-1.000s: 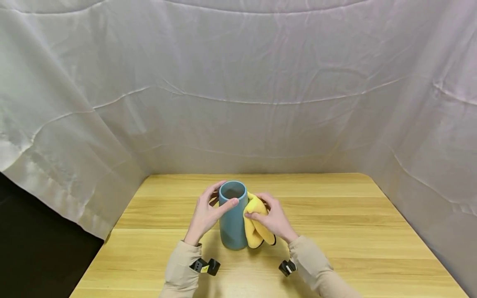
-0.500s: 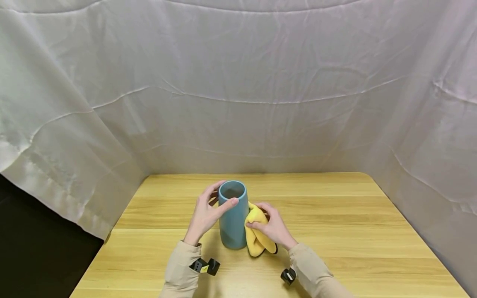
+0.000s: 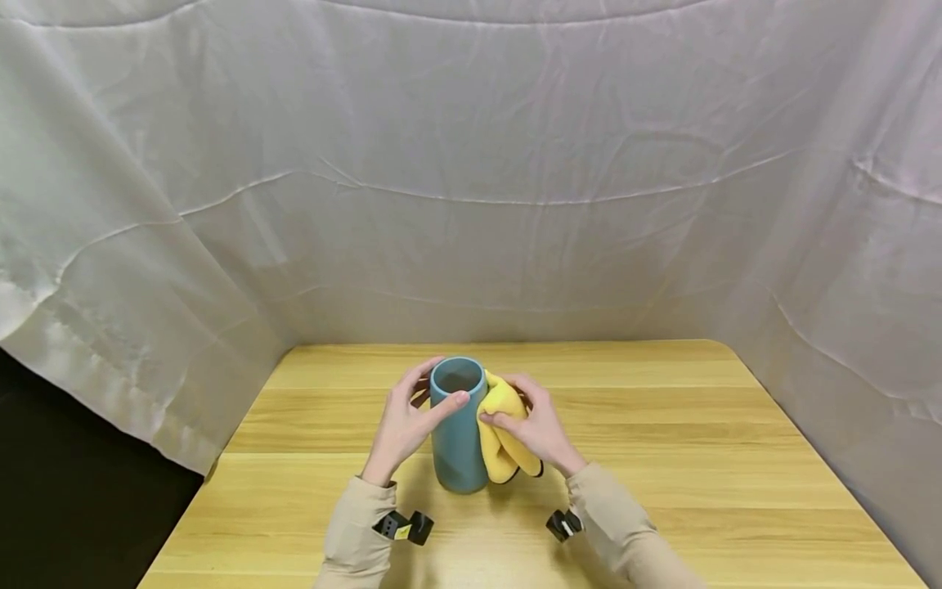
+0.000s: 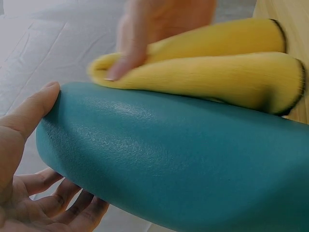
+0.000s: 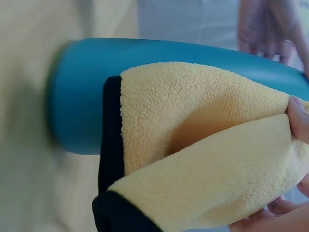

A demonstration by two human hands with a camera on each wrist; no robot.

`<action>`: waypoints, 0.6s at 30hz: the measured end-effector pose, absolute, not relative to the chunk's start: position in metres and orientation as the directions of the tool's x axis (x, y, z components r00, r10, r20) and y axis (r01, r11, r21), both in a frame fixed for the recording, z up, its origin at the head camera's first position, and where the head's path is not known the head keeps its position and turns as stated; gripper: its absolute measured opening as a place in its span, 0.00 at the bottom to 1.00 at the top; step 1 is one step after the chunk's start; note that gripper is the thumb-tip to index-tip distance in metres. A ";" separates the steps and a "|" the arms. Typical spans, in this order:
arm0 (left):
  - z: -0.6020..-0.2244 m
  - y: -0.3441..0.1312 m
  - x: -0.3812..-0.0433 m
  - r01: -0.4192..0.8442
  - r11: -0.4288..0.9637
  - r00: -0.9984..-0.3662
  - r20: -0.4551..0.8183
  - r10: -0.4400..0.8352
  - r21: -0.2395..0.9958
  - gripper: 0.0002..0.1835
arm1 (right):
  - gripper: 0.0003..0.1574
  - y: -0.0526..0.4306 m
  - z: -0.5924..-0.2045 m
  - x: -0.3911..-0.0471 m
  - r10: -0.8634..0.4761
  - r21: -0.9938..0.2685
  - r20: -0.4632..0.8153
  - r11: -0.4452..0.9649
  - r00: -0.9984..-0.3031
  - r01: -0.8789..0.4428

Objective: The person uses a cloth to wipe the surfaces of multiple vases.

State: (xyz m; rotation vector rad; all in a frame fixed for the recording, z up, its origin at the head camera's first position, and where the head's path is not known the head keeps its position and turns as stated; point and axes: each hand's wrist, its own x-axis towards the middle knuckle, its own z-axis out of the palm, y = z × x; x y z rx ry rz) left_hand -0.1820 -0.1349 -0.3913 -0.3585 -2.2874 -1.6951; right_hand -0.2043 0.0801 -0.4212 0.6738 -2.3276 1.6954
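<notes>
A tall blue-teal vase (image 3: 459,446) stands upright on the wooden table, its round mouth facing up. My left hand (image 3: 403,425) grips it near the rim from the left, thumb at the front and fingers behind. On the vase's right side, my right hand (image 3: 539,425) pinches a folded yellow cloth (image 3: 497,442) with dark edging and holds it against the wall. The left wrist view shows the cloth (image 4: 212,72) lying along the vase's side (image 4: 159,140). In the right wrist view the cloth's loose folds (image 5: 203,169) hang down over part of the vase.
The light wood table (image 3: 699,458) extends on both sides of the vase. A grey-white curtain (image 3: 515,245) closes off the back and sides. Dark space (image 3: 74,491) lies beyond the table's left edge. Small black cameras (image 3: 420,528) sit on both wrists.
My right hand slid the cloth down the vase's side, then back up to near the rim. The left hand and the vase have barely moved.
</notes>
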 end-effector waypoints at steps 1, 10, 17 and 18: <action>-0.391 -0.135 -0.182 0.355 0.284 -0.932 0.360 0.036 0.891 0.32 | 0.30 0.080 -0.416 -0.205 -0.251 -0.846 0.420 0.241 -0.872 -0.477; -0.389 -0.134 -0.181 0.340 0.287 -0.938 0.346 0.033 0.895 0.31 | 0.31 0.078 -0.398 -0.206 -0.262 -0.826 0.445 0.248 -0.856 -0.506; -0.388 -0.134 -0.180 0.345 0.286 -0.936 0.350 0.036 0.894 0.31 | 0.30 0.080 -0.407 -0.205 -0.264 -0.848 0.402 0.255 -0.877 -0.465; -0.388 -0.134 -0.180 0.345 0.286 -0.936 0.349 0.036 0.894 0.31 | 0.30 0.081 -0.411 -0.205 -0.265 -0.855 0.384 0.261 -0.885 -0.449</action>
